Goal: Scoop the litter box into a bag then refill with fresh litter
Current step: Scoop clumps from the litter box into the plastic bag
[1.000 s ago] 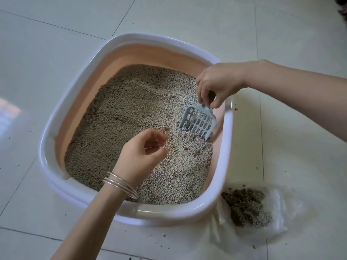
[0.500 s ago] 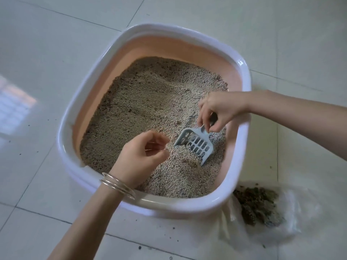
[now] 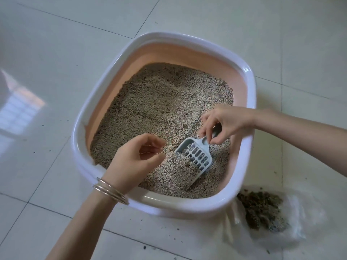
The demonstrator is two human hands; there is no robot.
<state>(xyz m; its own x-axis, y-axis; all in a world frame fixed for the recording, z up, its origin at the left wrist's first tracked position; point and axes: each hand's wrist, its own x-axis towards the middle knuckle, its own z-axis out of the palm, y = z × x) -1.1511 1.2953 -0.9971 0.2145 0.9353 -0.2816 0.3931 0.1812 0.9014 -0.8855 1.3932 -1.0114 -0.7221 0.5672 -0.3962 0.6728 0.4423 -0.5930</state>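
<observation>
The scoop point(image 3: 195, 158) has just dug into the litter point(image 3: 159, 109) at lower right, right hand point(image 3: 223, 122) pinching its handle; left hand point(image 3: 135, 162) hovers, loosely curled, empty.

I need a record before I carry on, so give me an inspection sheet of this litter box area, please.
Surface: pale tiled floor, dark crumbs scattered near the box.
Job's things: litter box filled with litter; slotted scoop dug in, partly loaded; clear bag on the floor holding dark scooped waste.
Clutter: nothing seen beyond the crumbs.
Grippers: right hand pinches the scoop handle; left hand hovers loosely curled, holding nothing; bangles on its wrist.
Cables: nothing seen.
Surroundings: window reflection on the tiles.
</observation>
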